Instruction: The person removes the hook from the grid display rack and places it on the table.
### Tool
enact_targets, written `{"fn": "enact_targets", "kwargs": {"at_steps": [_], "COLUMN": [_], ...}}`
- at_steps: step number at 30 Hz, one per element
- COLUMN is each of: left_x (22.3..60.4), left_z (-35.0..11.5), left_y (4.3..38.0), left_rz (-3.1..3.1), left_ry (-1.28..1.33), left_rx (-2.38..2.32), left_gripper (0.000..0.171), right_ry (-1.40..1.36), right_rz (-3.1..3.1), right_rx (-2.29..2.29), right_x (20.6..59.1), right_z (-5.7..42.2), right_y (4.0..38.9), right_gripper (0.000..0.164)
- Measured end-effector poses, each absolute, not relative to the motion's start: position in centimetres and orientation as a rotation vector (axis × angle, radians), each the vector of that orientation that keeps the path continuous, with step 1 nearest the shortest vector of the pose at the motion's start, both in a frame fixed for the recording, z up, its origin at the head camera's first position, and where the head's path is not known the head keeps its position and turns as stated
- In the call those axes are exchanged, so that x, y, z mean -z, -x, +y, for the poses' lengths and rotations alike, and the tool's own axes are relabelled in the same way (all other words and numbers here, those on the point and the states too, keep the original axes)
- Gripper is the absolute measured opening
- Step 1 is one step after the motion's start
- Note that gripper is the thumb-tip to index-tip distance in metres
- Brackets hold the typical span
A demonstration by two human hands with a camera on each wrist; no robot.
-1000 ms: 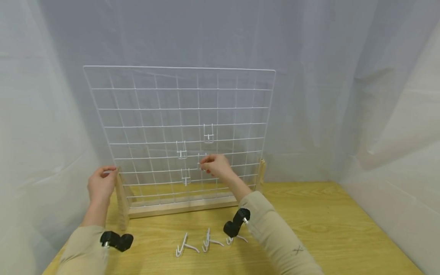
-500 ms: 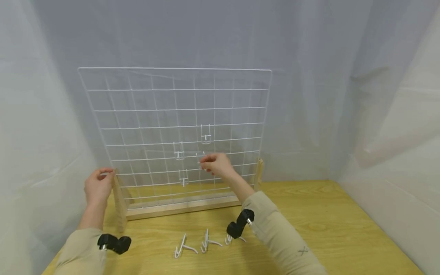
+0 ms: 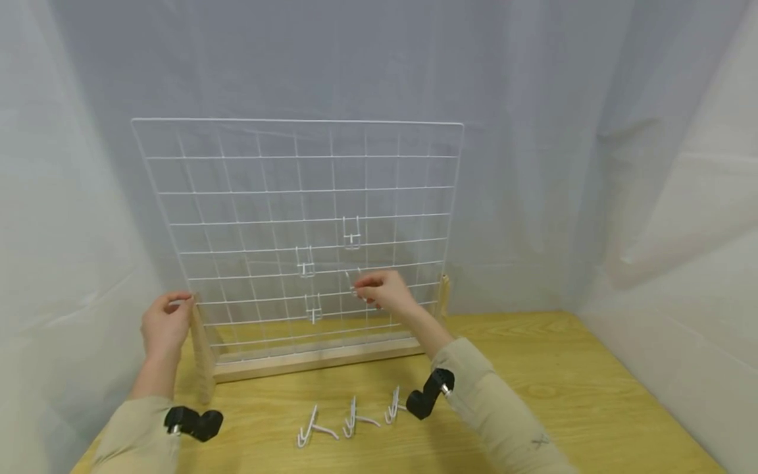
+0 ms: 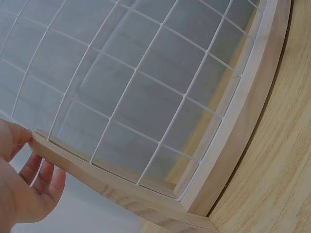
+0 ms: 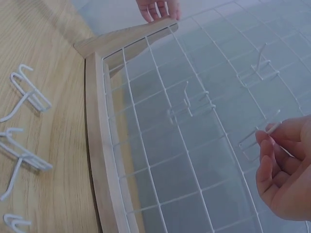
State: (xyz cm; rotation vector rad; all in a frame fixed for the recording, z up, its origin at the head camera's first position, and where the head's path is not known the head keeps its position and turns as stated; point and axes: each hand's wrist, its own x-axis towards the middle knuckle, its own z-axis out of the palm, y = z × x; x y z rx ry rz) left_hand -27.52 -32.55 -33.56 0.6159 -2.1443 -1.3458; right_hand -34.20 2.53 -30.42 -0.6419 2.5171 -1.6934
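A white wire grid (image 3: 296, 121) stands upright in a wooden stand (image 3: 320, 361). My left hand (image 3: 164, 324) pinches the top of the stand's left upright (image 4: 82, 168) between thumb and fingers. In front of the grid, right of its centre, my right hand (image 3: 387, 289) pinches a white wire hook (image 5: 248, 137). That hook is partly covered by the fingers, and I cannot tell whether it touches the grid. Three similar hooks hang on the grid: an upper one (image 3: 352, 246), a left one (image 3: 304, 270) and a lower one (image 3: 314, 316).
On the wood-grain table (image 3: 533, 395), three more white hooks lie in a row before the stand: a left hook (image 3: 310, 426), a middle hook (image 3: 351, 420) and a right hook (image 3: 393, 409). Pale sheeting (image 3: 533, 197) hangs behind and at both sides.
My right hand has shifted a little right and down with its hook, relative to the grid. The left hand keeps its place on the upright. The head view has moved slightly.
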Motion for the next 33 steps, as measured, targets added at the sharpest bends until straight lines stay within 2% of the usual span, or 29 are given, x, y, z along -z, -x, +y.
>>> {"fn": "enact_targets", "kwargs": {"at_steps": [13,23,33], "left_x": [33.4,33.5,33.6], "left_z": [-32.3,-32.2,-32.4], "left_y": [27.4,27.2,27.4], "left_rz": [-2.121,-2.162,-2.151], "left_ry": [-0.615,-0.609,-0.606], "left_rx": [1.347,1.361,1.366], "left_gripper": [0.027,0.036,0.035], "right_ry": [0.624,0.681,0.686], "right_rz": [2.467,2.476,2.5], "right_rx": [1.68,1.594,1.544], "right_x": [31.6,32.6,33.7], "right_z": [4.9,6.4,7.8], "right_y": [33.8,33.6,33.6], "right_gripper": [0.021,0.023,0.018]}}
